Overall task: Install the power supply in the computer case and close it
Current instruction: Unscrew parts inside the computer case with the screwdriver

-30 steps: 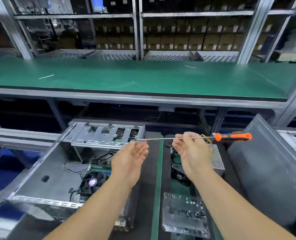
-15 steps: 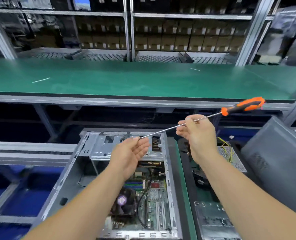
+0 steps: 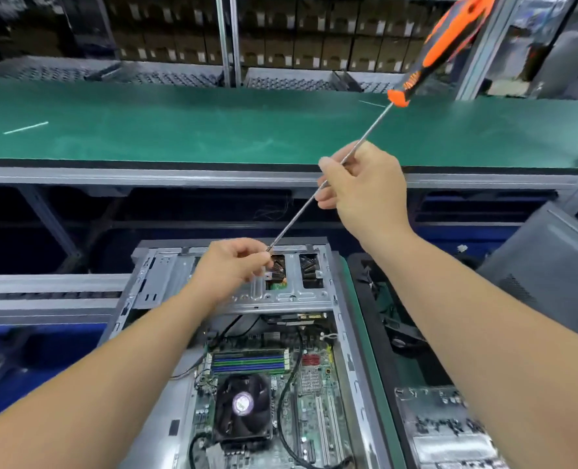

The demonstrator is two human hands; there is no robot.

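Computer case [image 3: 343, 319] lies open on its side in the lower middle, side panel off, interior facing up. Inside: motherboard [image 3: 311, 394] with a black CPU cooler fan [image 3: 243, 406], RAM slots [image 3: 248, 362] just above the fan, black cables running along the board. The metal drive cage [image 3: 291, 289] spans the far end of the case.

Right hand [image 3: 365, 187] is above the case, fingers and thumb curled round the mid-shaft of a long screwdriver [image 3: 365, 137]. Its orange-and-black handle [image 3: 446, 38] points up and right toward the top edge of the frame; the shaft slopes down-left.

Left hand [image 3: 233, 265] is over the drive cage, fingertips pinched together at the screwdriver tip. Can't tell whether a screw sits between the fingers; too small and partly hidden.

Right of the case, on a dark mat: a black part with cables [image 3: 399, 326], partly behind the right forearm. Can't confirm it's the power supply. A perforated metal plate [image 3: 443, 431] lies nearer the camera, at the bottom right. A grey side panel [image 3: 545, 265] leans at the far right.

Behind all this is a green-topped desk [image 3: 213, 130], with a thin white strip [image 3: 25, 127] lying at its left. Shelving with rows of cardboard boxes [image 3: 314, 38] stands beyond.
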